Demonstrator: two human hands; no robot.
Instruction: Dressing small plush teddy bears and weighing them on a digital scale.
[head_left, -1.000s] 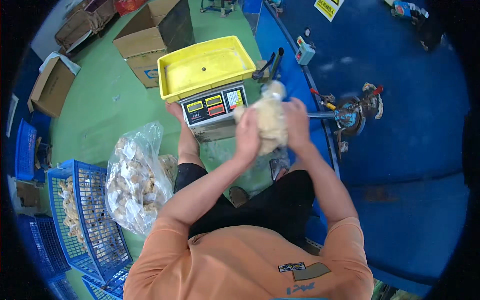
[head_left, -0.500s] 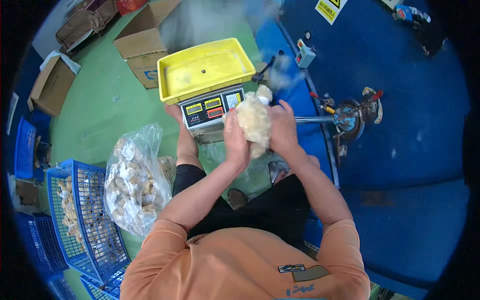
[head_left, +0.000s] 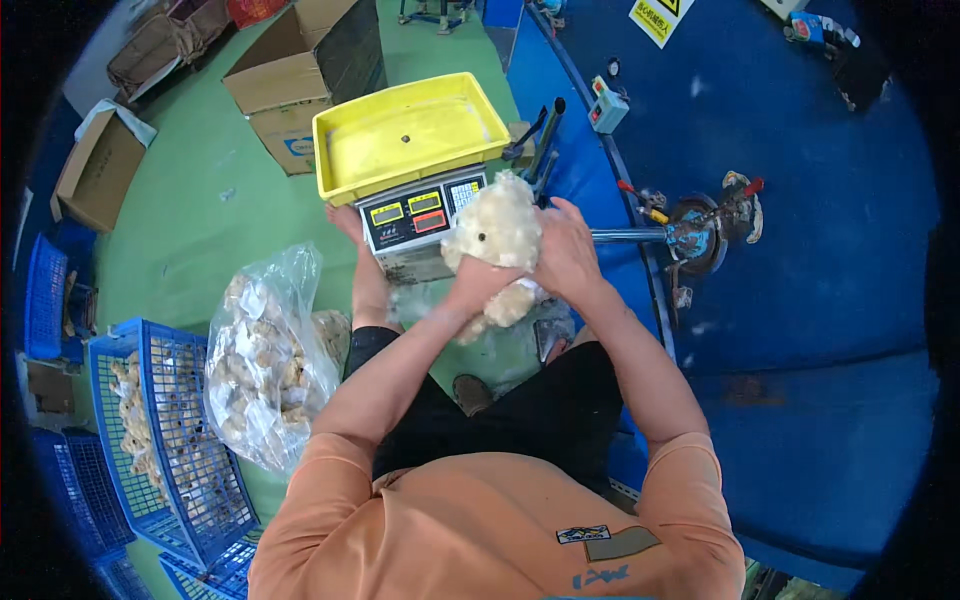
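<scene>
A fluffy cream plush toy (head_left: 497,222) is between my hands, in front of the scale, with a dark round eye visible on its head. My left hand (head_left: 487,283) is wrapped round its middle from the lower side. At its right side, my right hand (head_left: 567,250) grips it, the fingers curled behind and partly hidden by the fur. Just beyond stands a weighing scale (head_left: 412,222) with a keypad and small displays, carrying a yellow tray (head_left: 405,150).
To the left sit a clear bag (head_left: 262,375) and a blue crate (head_left: 195,440), both with plush pieces. An open cardboard box (head_left: 285,110) stands behind the scale. On the right, a metal tube (head_left: 628,236) juts from a blue machine (head_left: 800,270) near a grey switch box (head_left: 607,108).
The plush toy has turned and its eye now shows; my left hand has shifted lower around it. The pale blur across the top and around the machine's edge has mostly cleared.
</scene>
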